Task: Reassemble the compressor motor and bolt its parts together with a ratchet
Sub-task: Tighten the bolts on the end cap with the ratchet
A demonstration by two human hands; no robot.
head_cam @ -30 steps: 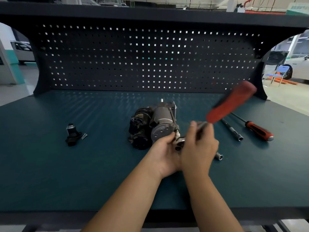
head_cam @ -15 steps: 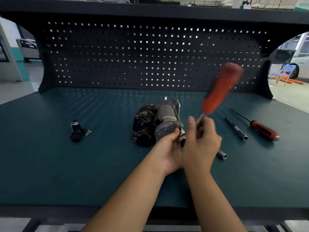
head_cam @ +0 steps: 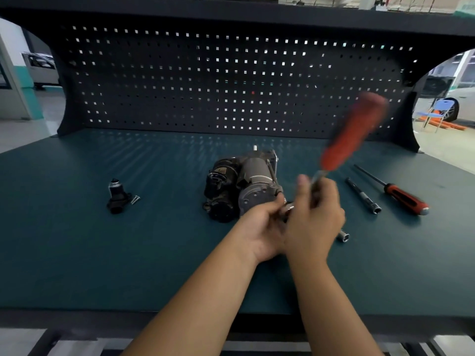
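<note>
The compressor motor point(head_cam: 241, 183), a grey cylinder joined to a black housing, lies in the middle of the green bench. My left hand point(head_cam: 262, 227) cups the ratchet head against the motor's near right corner. My right hand point(head_cam: 314, 217) grips the metal shank of the ratchet point(head_cam: 352, 134), whose red handle is blurred and points up to the right. The bolt and socket under my fingers are mostly hidden.
A small black part point(head_cam: 117, 199) with a loose screw point(head_cam: 135, 199) lies to the left. An extension bar point(head_cam: 363, 195) and a red-handled screwdriver point(head_cam: 401, 195) lie to the right, a loose socket point(head_cam: 343, 236) near my right wrist. A pegboard point(head_cam: 231, 80) stands behind.
The ratchet's red handle swung from low right up toward vertical, then back to the right. Both hands stayed at the motor's corner.
</note>
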